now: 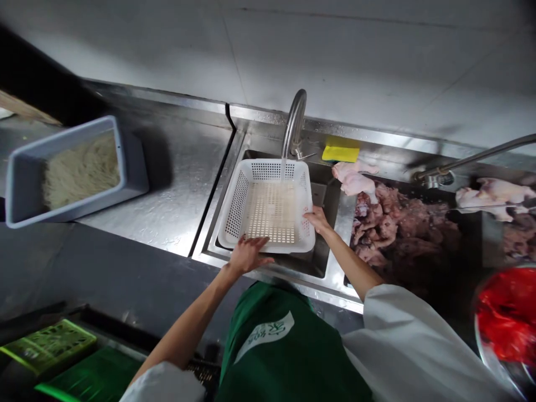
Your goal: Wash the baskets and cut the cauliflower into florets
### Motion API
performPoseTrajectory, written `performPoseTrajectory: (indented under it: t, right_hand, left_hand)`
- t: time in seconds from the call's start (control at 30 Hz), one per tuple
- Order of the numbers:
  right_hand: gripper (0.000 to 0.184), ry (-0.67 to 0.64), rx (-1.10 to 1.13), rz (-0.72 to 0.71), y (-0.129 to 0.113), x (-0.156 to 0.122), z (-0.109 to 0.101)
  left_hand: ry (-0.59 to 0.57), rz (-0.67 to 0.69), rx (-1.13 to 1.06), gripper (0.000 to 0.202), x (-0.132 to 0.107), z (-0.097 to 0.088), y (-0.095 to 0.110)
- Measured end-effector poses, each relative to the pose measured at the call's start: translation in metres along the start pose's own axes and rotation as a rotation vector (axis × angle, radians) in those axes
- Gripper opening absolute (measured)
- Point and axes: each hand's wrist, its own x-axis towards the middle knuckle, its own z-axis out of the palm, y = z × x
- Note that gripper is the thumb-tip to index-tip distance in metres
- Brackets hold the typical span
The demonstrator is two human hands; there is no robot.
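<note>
"White basket, where is it?"

"At the sink, under the tap, water running in. Left hand lies spread at the near rim; right hand pinches the right rim."

"How far along?"

"Rinsing looks under way, I'd say: basket placed, water on, tap not yet shut off."

From here the basket looks like smooth, semi-matt plastic, sink and faucet are shiny metal, apron's just matt cloth tbh.
</note>
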Motion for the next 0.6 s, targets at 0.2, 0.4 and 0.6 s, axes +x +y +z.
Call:
performPoseTrajectory:
  t: [0.2,0.4,0.6]
  right_hand:
    - [0.041,0.108,-0.282,-0.103,-0.053,0.013,-0.013]
    - [0.065,-0.255,0.299,-0.38,-0.162,0.06,0.003]
    - [0.049,-0.38,0.57,-0.394,-0.195,0.052,0.013]
  left_hand:
    - [-0.155,-0.069,0.235,0.029,0.024,0.007,-0.018]
    - [-0.121,-0.085,0.216,0.032,0.04,0.036,-0.034]
    - [-0.085,-0.122,0.187,0.032,0.039,0.053,-0.043]
